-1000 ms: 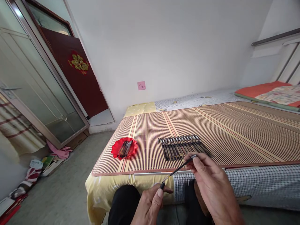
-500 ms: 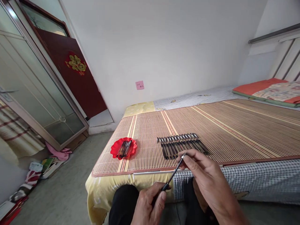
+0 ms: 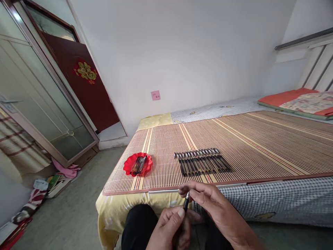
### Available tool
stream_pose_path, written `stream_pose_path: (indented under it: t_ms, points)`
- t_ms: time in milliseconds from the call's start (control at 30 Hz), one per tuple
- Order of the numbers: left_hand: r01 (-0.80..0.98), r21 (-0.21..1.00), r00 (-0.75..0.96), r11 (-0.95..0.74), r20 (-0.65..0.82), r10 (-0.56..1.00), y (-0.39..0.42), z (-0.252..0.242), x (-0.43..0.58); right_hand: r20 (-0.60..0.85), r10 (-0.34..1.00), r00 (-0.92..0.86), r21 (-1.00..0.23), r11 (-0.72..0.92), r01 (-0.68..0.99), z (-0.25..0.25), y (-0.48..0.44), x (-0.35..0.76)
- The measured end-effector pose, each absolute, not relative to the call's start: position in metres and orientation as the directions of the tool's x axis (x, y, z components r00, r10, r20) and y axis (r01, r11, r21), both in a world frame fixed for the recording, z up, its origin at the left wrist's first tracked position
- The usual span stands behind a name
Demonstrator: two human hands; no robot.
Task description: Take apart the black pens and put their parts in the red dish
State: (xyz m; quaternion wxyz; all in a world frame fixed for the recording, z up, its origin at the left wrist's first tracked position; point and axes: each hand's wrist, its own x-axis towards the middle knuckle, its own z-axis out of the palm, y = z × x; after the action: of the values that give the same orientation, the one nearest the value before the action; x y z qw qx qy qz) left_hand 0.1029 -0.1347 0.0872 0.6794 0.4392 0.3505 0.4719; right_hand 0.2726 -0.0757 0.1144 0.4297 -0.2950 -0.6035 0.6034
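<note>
A dark pen (image 3: 186, 204) with a black grip and a silvery tip points upward between my hands, above my lap. My left hand (image 3: 169, 227) is closed around its lower part, thumb pressed along the side, so most of the barrel is hidden. At the top end, the thumb and fingers of my right hand (image 3: 212, 205) pinch around the silvery tip. Just beyond my hands, a row of several black pens (image 3: 203, 162) lies side by side on the striped bamboo mat (image 3: 163, 146). A red scalloped dish (image 3: 126, 166) holding several slender pen parts (image 3: 139, 165) sits to the left.
The mat covers a bed whose yellow and checked sheet (image 3: 111, 211) hangs over the front edge, close to my knees. Folded orange and floral bedding (image 3: 291, 99) lies at the far right. A pink note (image 3: 155, 95) is stuck on the wall behind.
Both hands have come closer together, the right one moving down and left. The thin dark rod that stretched between them no longer shows; only the short grip and tip stick out of my left hand.
</note>
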Motion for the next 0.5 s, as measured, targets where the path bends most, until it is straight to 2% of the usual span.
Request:
stream_pose_path:
  t_ms: [333, 500]
  points:
    - [-0.397, 0.898, 0.323, 0.191, -0.058, 0.944, -0.134, 0.087, 0.103, 0.182, 0.859, -0.478, -0.970, 0.077, -0.232, 0.113, -0.070, 0.265]
    - [-0.435, 0.877, 0.343, 0.203, -0.047, 0.938, -0.132, 0.088, 0.105, 0.144, 0.872, -0.467, -0.967, 0.025, -0.252, 0.105, -0.068, 0.266]
